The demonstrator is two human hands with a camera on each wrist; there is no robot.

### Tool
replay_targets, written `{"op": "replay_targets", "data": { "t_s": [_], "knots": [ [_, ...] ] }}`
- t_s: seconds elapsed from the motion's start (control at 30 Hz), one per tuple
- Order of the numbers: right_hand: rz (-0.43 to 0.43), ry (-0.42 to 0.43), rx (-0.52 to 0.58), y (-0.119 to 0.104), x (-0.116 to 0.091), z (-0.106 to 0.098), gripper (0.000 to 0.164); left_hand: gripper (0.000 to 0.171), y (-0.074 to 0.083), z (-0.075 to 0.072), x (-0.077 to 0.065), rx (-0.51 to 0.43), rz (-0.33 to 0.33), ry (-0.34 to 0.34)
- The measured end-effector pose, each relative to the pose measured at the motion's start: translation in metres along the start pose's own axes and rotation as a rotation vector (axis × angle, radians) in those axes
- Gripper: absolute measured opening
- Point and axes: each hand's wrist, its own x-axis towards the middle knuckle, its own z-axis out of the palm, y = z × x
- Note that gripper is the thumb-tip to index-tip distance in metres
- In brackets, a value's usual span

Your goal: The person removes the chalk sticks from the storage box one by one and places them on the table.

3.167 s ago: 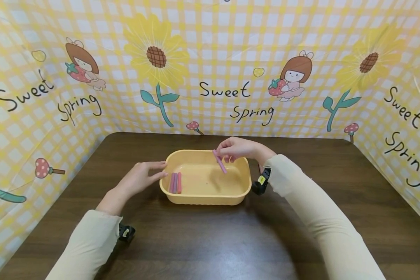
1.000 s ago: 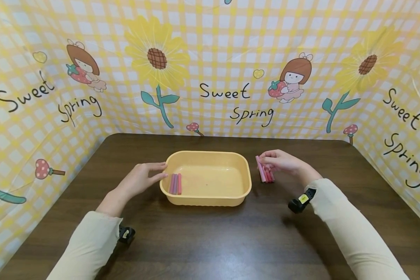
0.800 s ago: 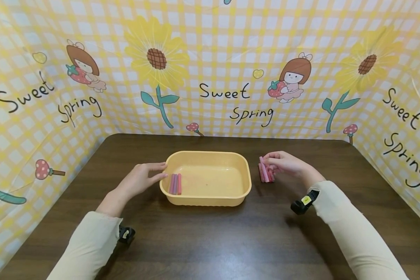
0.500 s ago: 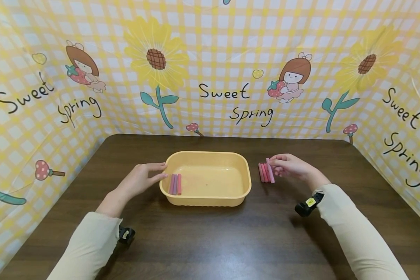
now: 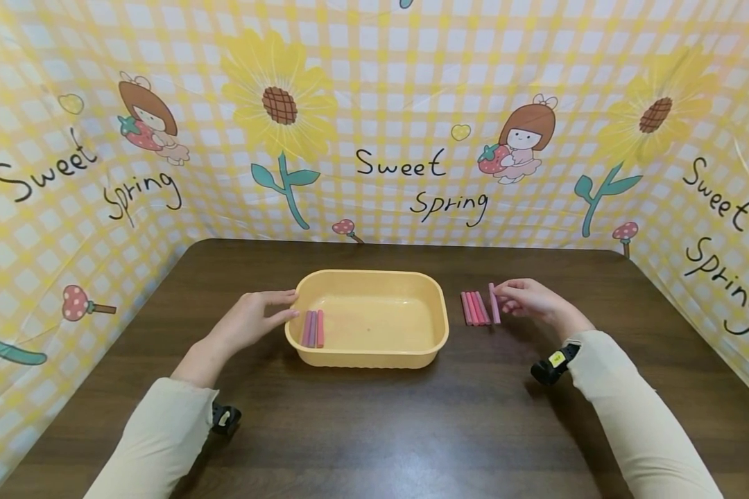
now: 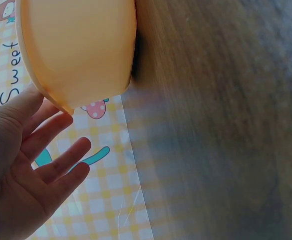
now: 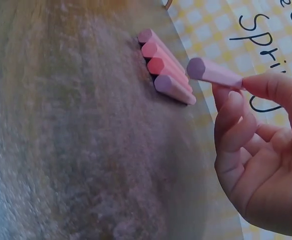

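Observation:
My right hand pinches a lilac faceted stick between thumb and fingers. It is held just right of a row of pink, coral and lilac sticks lying side by side on the table; in the right wrist view the row shows its blunt ends. At the left end of a yellow plastic basin, my left hand touches the rim with thumb and forefinger fairly straight. The other fingers of the left hand are spread loosely below the rim. Inside the basin, three sticks, two purplish and one coral, lie parallel near the left wall.
The dark wooden table carries the basin at its middle. A yellow checked cloth with printed flowers and lettering rises behind the table and along both sides. Each wrist wears a black camera strap.
From above the basin, my right hand has moved right to the row on the table. Over the last second the lilac stick travels rightward across the row to its right side. My left hand stays put.

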Motion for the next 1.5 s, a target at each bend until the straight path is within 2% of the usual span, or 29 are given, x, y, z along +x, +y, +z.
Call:
{"op": "replay_targets", "data": {
  "t_s": [0.2,0.47,0.77,1.5],
  "knots": [
    [0.028,0.046,-0.048,0.004,0.004,0.0,0.039,0.044,-0.001,0.0,0.001,0.007,-0.003,-0.002],
    [0.076,0.111,-0.143,0.003,0.01,0.007,0.033,0.044,-0.002,0.001,0.001,0.006,0.006,0.004],
    [0.108,0.159,-0.26,0.0,0.016,0.01,0.038,0.044,-0.002,0.001,0.001,0.003,0.002,-0.001],
    [0.128,0.171,-0.31,-0.003,0.02,0.015,0.031,0.044,-0.001,0.0,0.001,0.0,0.001,0.003]
  ]
}}
